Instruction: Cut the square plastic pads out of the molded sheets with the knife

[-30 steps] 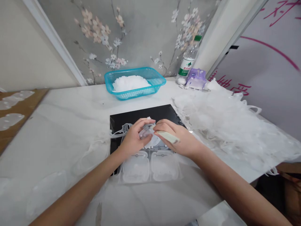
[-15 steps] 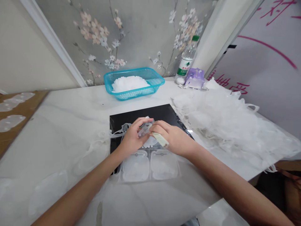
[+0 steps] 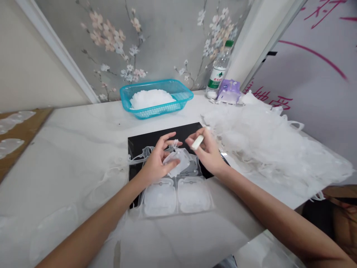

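Note:
My left hand (image 3: 158,158) pinches a translucent plastic piece (image 3: 180,160), its thumb lying across the front and its other fingers behind. A thin clear strip (image 3: 175,143) stands up near those fingertips. My right hand (image 3: 208,150), a little to the right and apart from the piece, is closed around a short pale stick-like tool (image 3: 198,142); its working end cannot be made out. Under both hands lies a black board (image 3: 150,139). A clear molded sheet with rounded panels (image 3: 194,195) overlaps the board's near edge.
A blue basket (image 3: 134,113) of white pieces stands at the back. A bottle (image 3: 218,72) and a purple packet (image 3: 229,91) are beside the wall. A heap of translucent plastic scraps (image 3: 267,137) spreads across the right. More clear pieces (image 3: 54,227) lie at the left.
My right hand has moved right and up, away from my left hand, with the pale tool tilted differently. The plastic piece now faces me more flatly in my left hand, whose fingers have spread.

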`<state>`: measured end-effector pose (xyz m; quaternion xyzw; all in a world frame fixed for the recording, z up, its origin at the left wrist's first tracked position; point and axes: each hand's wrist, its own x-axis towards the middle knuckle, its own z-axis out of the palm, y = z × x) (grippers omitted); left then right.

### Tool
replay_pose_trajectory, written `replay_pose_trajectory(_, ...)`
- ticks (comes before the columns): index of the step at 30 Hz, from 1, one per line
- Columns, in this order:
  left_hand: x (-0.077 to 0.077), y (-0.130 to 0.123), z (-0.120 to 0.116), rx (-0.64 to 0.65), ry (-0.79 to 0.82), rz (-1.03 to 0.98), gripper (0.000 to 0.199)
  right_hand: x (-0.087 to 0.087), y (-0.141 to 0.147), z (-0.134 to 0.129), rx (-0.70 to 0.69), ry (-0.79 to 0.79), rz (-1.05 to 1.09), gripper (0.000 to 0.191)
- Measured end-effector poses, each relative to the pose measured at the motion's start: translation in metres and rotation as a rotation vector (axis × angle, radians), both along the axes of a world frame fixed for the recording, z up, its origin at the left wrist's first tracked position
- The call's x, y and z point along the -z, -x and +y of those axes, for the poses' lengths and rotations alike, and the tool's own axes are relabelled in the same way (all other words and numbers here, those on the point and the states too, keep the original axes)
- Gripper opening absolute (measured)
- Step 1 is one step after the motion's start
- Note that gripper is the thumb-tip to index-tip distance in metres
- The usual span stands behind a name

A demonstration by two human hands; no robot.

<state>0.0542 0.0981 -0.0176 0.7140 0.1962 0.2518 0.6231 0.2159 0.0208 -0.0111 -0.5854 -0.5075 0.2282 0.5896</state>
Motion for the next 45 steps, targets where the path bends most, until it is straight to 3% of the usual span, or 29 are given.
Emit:
replay_pose_trajectory(4, 0.002, -0.001, -0.002, -0.002, -0.024, -0.008, 0.064, 0.005, 0.009, 0.002, -0.175, 0.042, 0.077, 0.039)
replay_pose_trajectory(9, 0.007, -0.004, -0.003, -0.138, -0.055, -0.052, 0.068, 0.009, 0.016, 0.001, -0.162, -0.024, 0.121, 0.028)
replay_pose_trajectory(13, 0.002, -0.005, -0.002, -0.249, 0.06, -0.04, 0.053, 0.006, 0.013, 0.0, -0.191, -0.029, 0.152, 0.022)
replay_pose_trajectory(19, -0.004, -0.005, -0.002, -0.15, 0.086, 0.024, 0.03, 0.001, 0.009, -0.002, -0.285, 0.107, 0.17, 0.028)
replay_pose_trajectory(31, -0.004, -0.008, 0.0, -0.149, 0.177, -0.033, 0.041, 0.004, 0.016, 0.003, 0.026, 0.075, 0.471, 0.033)
replay_pose_trajectory(38, -0.002, -0.007, 0.0, -0.118, 0.149, -0.024, 0.035, 0.008, 0.021, 0.004, 0.13, -0.038, 0.382, 0.032)
replay_pose_trajectory(45, -0.003, -0.009, 0.001, -0.111, 0.114, -0.019, 0.033, 0.011, 0.023, 0.003, 0.183, -0.051, 0.408, 0.032)
